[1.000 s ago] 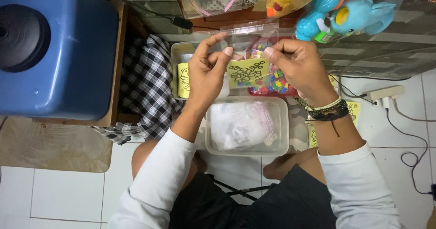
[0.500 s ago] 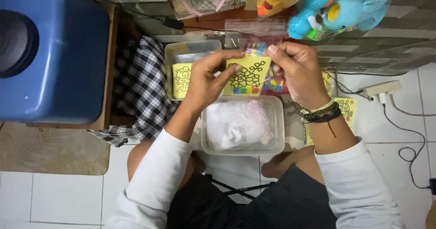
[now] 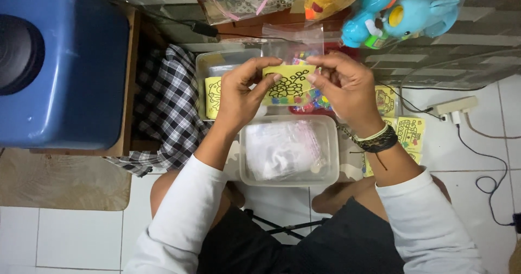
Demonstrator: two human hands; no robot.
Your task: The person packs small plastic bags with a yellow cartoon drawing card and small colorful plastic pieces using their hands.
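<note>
Both hands hold a small yellow card with a black line drawing [image 3: 291,84] inside a clear plastic bag [image 3: 293,43]. My left hand [image 3: 239,97] pinches its left edge and my right hand [image 3: 344,89] pinches its right edge. Colourful small pieces [image 3: 315,103] show just under the card. Below my hands sits a clear plastic container [image 3: 290,150] full of clear bags. A second clear container [image 3: 217,70] with another yellow card [image 3: 213,96] lies behind my left hand.
A blue bin [image 3: 59,62] stands at the left on a wooden board. A checked cloth [image 3: 165,114] lies beside it. More yellow cards [image 3: 407,133] lie at the right. Bagged blue and yellow toys [image 3: 401,16] sit at the back. A power strip [image 3: 456,106] and cable lie on the white tiles.
The bag with the yellow card has come lower and closer between my hands. The card now shows more fully, and my fingers have shifted onto its two side edges.
</note>
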